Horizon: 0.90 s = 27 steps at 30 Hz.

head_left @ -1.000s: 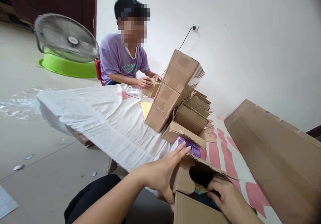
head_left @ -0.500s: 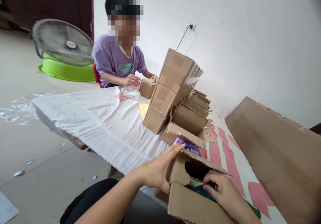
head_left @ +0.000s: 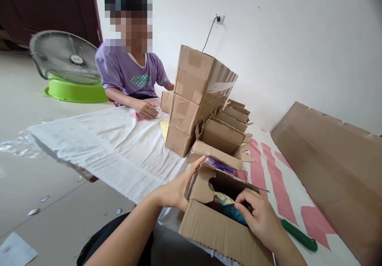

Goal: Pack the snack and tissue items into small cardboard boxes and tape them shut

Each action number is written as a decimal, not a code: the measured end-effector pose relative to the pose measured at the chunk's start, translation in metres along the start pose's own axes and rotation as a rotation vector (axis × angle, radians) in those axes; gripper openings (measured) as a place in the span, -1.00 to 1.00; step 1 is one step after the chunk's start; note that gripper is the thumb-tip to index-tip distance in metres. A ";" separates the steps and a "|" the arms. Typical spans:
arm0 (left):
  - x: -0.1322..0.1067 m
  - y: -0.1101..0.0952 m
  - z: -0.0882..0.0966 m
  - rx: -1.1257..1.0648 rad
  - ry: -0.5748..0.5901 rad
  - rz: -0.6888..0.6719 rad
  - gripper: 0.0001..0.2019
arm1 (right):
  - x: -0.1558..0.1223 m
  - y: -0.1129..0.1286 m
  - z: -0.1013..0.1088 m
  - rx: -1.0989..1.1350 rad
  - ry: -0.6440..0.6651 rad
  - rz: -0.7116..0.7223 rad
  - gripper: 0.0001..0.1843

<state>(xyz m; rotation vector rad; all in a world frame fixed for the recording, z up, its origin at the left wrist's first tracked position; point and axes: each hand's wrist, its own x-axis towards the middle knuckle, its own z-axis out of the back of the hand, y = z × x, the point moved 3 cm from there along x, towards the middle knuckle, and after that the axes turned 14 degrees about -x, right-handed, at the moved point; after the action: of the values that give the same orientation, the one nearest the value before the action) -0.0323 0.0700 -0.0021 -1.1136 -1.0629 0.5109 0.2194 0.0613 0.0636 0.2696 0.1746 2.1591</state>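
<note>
An open cardboard box (head_left: pixel 221 228) sits at the near table edge, its flaps raised. My left hand (head_left: pixel 176 192) grips the box's left end, thumb low and fingers stretched up along the far flap. Inside lies a teal and yellow plastic packet (head_left: pixel 228 207), partly hidden by the box walls. My right hand (head_left: pixel 258 214) reaches over the near side and pinches the packet's upper edge between thumb and fingers. Just behind the box lies a purple packet (head_left: pixel 221 166), partly covered by the flap. A green handle (head_left: pixel 300 235) rests on the cloth right of my right hand.
Closed cardboard boxes (head_left: pixel 191 107) are stacked behind, beside a row of open boxes (head_left: pixel 223 134). A large cardboard sheet (head_left: pixel 328 170) leans at the right. Across the table a person (head_left: pixel 131 75) has one hand on a tape dispenser (head_left: pixel 158 112). A fan (head_left: pixel 65 57) stands left.
My view has shifted, bringing the green handle into sight. More of the teal packet shows in the box, its edge raised in my right hand. The other person's hand has moved onto the tape dispenser.
</note>
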 end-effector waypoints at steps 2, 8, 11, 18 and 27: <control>0.001 0.001 0.000 -0.014 0.015 0.012 0.41 | 0.000 0.000 -0.001 -0.009 0.048 -0.016 -0.82; 0.000 0.002 0.000 -0.021 0.007 0.035 0.42 | 0.006 0.003 0.001 -0.044 0.172 -0.082 -0.79; -0.002 0.002 -0.001 -0.041 0.012 0.052 0.42 | 0.010 0.004 0.000 -0.107 0.213 -0.065 -0.85; -0.006 -0.002 -0.002 0.035 -0.032 0.042 0.35 | -0.001 0.005 0.002 0.001 -0.005 0.012 -0.73; -0.012 -0.002 0.004 0.014 -0.070 0.002 0.29 | -0.061 -0.018 0.018 0.251 -0.642 -0.290 -0.75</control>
<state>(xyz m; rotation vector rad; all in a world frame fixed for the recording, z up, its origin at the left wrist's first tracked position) -0.0417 0.0619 -0.0051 -1.0908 -1.1172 0.5620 0.2718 0.0216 0.0696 0.9976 0.1048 1.6682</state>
